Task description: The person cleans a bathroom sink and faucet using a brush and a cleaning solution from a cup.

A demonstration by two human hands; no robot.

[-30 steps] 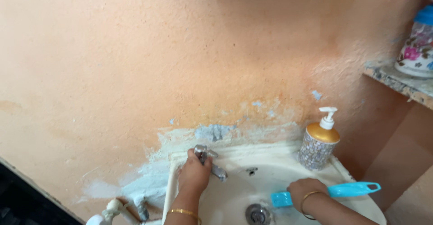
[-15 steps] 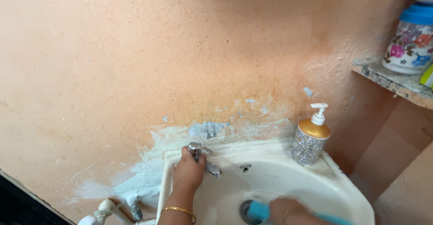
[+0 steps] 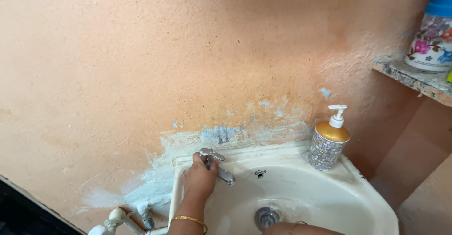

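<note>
My left hand grips the metal tap at the back left of the cream wash basin. It wears a gold bangle at the wrist. Only a sliver of my right wrist shows at the bottom edge, near the drain. The hand itself and the blue brush it held are out of the frame.
A soap pump bottle with a mosaic body and gold top stands on the basin's back right corner. A flowered jar with a blue lid sits on a stone shelf at the right. White pipes run below the basin's left side.
My right hand with the blue brush has slid down and out of the bottom of the frame. My left hand stays on the tap.
</note>
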